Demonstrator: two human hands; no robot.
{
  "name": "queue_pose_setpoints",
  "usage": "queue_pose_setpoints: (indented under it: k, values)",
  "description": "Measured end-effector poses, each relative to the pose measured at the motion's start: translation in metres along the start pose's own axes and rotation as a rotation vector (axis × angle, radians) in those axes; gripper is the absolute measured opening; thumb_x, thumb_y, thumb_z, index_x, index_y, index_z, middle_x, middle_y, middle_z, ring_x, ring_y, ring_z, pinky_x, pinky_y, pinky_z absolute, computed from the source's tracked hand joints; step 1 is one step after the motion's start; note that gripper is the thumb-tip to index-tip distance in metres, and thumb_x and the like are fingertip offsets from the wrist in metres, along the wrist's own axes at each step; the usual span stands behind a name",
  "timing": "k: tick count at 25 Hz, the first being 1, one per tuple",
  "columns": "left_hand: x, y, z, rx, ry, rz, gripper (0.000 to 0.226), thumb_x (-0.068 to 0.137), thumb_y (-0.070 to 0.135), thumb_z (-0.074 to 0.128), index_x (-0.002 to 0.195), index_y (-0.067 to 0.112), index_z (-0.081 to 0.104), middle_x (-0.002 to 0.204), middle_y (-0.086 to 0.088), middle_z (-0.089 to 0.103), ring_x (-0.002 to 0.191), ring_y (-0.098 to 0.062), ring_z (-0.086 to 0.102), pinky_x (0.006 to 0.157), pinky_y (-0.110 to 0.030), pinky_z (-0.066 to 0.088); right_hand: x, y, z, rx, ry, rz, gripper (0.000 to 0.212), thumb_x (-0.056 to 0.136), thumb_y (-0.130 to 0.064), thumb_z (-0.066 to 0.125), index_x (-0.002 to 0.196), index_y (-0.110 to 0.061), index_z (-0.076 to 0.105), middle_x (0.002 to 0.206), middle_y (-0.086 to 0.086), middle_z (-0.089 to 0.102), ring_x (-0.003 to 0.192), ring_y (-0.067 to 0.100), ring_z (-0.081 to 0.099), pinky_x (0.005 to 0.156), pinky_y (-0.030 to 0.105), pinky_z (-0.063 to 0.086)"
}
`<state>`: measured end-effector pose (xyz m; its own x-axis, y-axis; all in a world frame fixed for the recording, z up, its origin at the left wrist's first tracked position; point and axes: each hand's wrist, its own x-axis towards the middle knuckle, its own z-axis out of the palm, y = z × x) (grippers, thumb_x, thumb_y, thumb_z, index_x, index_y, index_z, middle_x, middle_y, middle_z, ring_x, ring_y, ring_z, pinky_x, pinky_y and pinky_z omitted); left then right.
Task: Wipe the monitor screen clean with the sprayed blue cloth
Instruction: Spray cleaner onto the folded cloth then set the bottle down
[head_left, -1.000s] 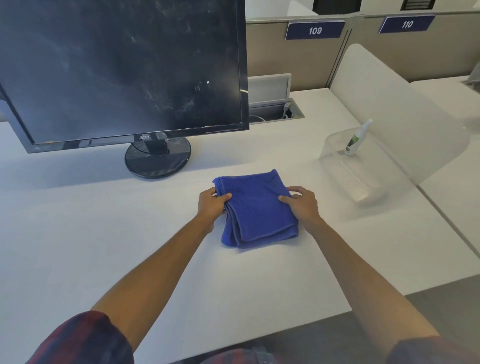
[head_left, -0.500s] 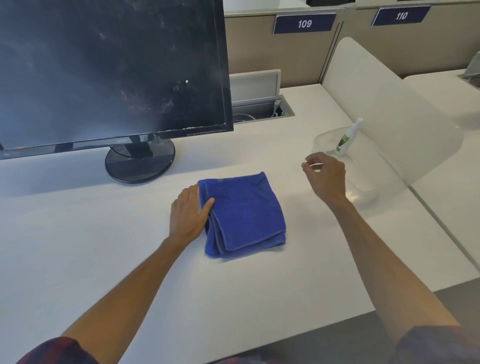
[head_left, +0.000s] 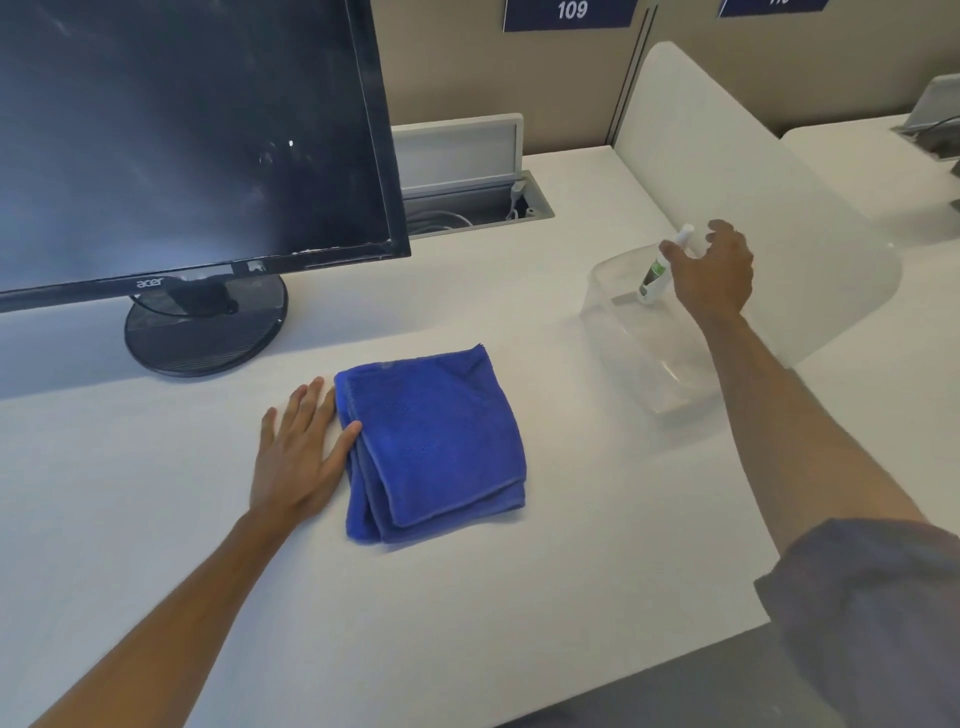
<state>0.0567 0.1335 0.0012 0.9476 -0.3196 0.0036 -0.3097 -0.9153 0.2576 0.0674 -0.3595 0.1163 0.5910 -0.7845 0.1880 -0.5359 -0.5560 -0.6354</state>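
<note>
A folded blue cloth (head_left: 434, 447) lies flat on the white desk (head_left: 156, 519). My left hand (head_left: 301, 452) rests flat beside its left edge, fingers spread, thumb touching the cloth. The black monitor (head_left: 182, 135) stands at the back left on a round base (head_left: 208, 332), its dark screen smudged and streaked. My right hand (head_left: 714, 275) hovers open over a clear plastic tray (head_left: 649, 364) at the right, fingers curled around but not closed on a small white spray bottle (head_left: 655, 275) that leans inside the tray.
A frosted divider panel (head_left: 753, 187) rises right behind the tray. An open cable hatch (head_left: 467, 202) with white cables sits behind the monitor's right corner. Beige partition walls carry number signs. The desk's front edge runs diagonally at the lower right.
My right hand left the cloth and moved right and back to the spray bottle in the tray. My left hand let go of the cloth's edge and flattened beside it.
</note>
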Motion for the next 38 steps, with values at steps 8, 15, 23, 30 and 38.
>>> queue_pose_setpoints:
  k: [8, 15, 23, 30, 38]
  values:
    - [0.000, -0.001, 0.002, -0.017, 0.028, 0.008, 0.064, 0.094, 0.064, 0.012, 0.149, 0.032, 0.019, 0.160, 0.005, 0.017, 0.147, -0.015, 0.011, 0.119, -0.046, 0.011, 0.016, -0.007, 0.018, 0.056, 0.050, 0.103, 0.034, 0.085, -0.043, 0.063, 0.094, -0.012, 0.073, 0.098, 0.011, 0.072, 0.094, 0.033, 0.065, 0.072, 0.028, 0.041]
    - [0.000, -0.002, 0.003, -0.011, 0.030, 0.007, 0.065, 0.093, 0.065, 0.011, 0.149, 0.032, 0.019, 0.160, 0.006, 0.016, 0.147, -0.014, 0.011, 0.119, -0.045, 0.010, -0.012, -0.030, -0.003, 0.311, 0.284, -0.103, 0.039, 0.099, -0.038, 0.043, 0.101, -0.012, 0.072, 0.101, 0.002, 0.074, 0.094, 0.016, 0.066, 0.069, 0.011, 0.041]
    - [-0.002, 0.001, -0.001, -0.027, 0.020, 0.011, 0.070, 0.092, 0.066, 0.009, 0.150, 0.028, 0.021, 0.161, 0.002, 0.017, 0.148, -0.015, 0.010, 0.120, -0.045, 0.008, -0.098, -0.069, -0.021, 1.007, 0.137, -0.187, 0.024, 0.105, -0.029, 0.035, 0.103, -0.011, 0.050, 0.087, 0.018, 0.067, 0.082, 0.030, 0.069, 0.074, 0.028, 0.056]
    - [-0.017, -0.006, -0.004, -0.044, 0.013, 0.044, 0.075, 0.090, 0.067, 0.009, 0.150, 0.024, 0.024, 0.160, 0.000, 0.018, 0.148, -0.016, 0.010, 0.121, -0.041, 0.009, -0.162, -0.079, -0.014, 1.192, -0.224, 0.086, 0.030, 0.105, -0.035, 0.034, 0.109, -0.021, 0.061, 0.060, -0.003, 0.053, 0.049, 0.010, 0.047, 0.047, 0.021, 0.042]
    - [-0.039, -0.032, -0.008, -0.032, -0.003, 0.086, 0.070, 0.093, 0.063, 0.015, 0.150, 0.025, 0.022, 0.161, 0.002, 0.014, 0.148, -0.015, 0.009, 0.121, -0.038, 0.008, -0.222, -0.092, -0.014, 1.543, -0.660, 0.385, 0.015, 0.094, -0.023, 0.042, 0.103, -0.016, 0.052, 0.073, 0.004, 0.049, 0.053, 0.014, 0.047, 0.049, 0.022, 0.041]
